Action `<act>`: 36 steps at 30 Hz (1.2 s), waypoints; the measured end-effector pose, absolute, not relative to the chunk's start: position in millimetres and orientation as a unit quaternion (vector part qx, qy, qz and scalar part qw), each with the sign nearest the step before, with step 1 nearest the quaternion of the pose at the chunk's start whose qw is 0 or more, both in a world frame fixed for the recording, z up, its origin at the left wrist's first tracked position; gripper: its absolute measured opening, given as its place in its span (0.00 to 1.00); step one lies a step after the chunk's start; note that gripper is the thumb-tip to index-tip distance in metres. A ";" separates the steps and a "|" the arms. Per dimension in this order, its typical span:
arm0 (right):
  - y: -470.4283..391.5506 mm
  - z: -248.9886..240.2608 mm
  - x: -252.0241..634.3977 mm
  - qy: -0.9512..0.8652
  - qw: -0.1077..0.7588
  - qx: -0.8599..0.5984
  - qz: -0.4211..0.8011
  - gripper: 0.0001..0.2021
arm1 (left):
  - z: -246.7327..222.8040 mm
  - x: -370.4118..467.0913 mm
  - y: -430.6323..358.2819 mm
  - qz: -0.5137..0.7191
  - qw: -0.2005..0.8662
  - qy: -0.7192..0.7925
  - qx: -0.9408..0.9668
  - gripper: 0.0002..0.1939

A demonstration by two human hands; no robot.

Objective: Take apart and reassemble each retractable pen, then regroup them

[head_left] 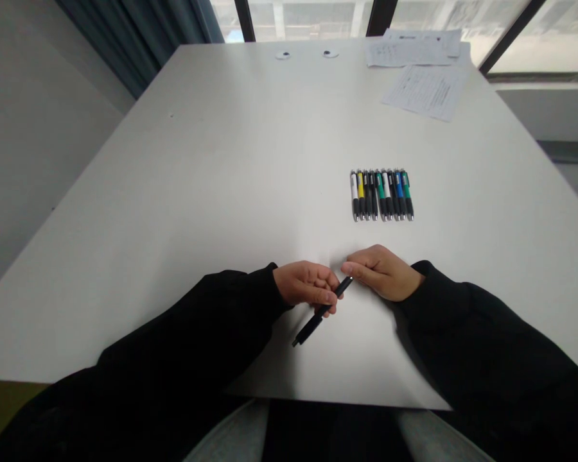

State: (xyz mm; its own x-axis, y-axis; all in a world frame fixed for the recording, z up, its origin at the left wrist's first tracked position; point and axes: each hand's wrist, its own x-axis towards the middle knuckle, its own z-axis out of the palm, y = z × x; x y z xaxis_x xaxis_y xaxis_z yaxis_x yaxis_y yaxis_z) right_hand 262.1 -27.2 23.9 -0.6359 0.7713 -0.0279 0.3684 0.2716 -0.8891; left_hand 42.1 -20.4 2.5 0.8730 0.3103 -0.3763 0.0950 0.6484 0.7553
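A black pen is pinched between the thumb and fingers of my left hand, slanting over the table with its tip end up and to the right. Close beside that tip is my right hand, closed, its thumb just above the pen's end. Whether the right fingers touch the pen or hold anything else, I cannot tell. Beyond my right hand lies a row of several click pens, side by side, with white, yellow, black, green and blue barrels and dark grips.
The white table stretches to the windows. Printed papers lie at its far right corner. Two small white oval pieces with dark spots sit along the far edge. A dark blue curtain hangs at the far left.
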 end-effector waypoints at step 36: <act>-37.3 15.0 251.6 -0.535 0.376 -0.345 0.673 0.11 | 13.8 46.1 -6.4 0.489 0.747 0.341 0.293 0.16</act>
